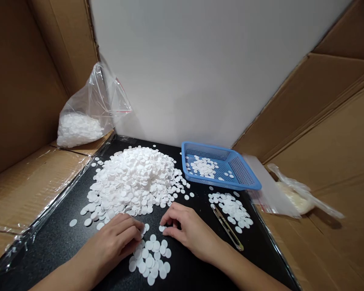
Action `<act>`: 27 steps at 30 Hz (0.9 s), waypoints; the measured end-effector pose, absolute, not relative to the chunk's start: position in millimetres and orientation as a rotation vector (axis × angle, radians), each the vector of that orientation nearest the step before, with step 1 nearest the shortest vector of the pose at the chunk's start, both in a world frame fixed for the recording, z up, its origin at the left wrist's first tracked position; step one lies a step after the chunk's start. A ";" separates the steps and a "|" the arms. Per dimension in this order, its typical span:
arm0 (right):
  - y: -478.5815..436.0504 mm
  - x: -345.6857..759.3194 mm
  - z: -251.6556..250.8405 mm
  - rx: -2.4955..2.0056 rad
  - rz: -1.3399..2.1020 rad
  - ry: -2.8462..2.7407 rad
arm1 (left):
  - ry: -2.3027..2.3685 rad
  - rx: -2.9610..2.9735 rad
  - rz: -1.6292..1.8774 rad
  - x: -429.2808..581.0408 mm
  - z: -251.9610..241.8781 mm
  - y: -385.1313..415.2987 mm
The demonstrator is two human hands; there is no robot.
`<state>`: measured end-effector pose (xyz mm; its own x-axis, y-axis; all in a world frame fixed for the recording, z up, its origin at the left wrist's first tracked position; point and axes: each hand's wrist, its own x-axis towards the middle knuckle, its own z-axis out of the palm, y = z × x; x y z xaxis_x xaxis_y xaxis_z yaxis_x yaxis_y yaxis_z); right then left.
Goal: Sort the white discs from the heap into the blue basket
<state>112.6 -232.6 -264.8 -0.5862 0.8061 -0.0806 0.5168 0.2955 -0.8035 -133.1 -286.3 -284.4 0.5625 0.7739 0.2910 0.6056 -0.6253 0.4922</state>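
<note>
A large heap of small round white discs [136, 178] lies on the black tabletop. In front of it, a smaller loose group of white discs [151, 258] is spread between my forearms. My left hand [118, 238] rests low at the heap's front edge, fingers curled together, its fingertips beside a few discs; whatever they grip is hidden. My right hand [185, 228] faces it, with thumb and index finger closing on a single white disc [161, 228] at the table surface.
A blue plastic basket [221, 185] holding some discs stands at the back right. Before it lie more discs [233, 210] and tweezers [227, 227]. A clear bag of white pieces [79, 129] sits back left, another plastic bag [294, 198] right. Cardboard walls [327, 121] flank the table.
</note>
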 end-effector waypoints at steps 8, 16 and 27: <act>-239.5 104.7 -264.1 -1.083 1.224 -2.184 | 1.348 2.071 0.737 -146.4 -274.7 -309.3; -240.4 92.6 -260.7 -1.043 1.128 -2.348 | 1.434 1.810 0.846 -144.4 -265.9 -309.8; -229.2 81.7 -276.9 -1.139 0.781 -2.344 | 1.176 1.952 0.647 -129.1 -263.2 -318.0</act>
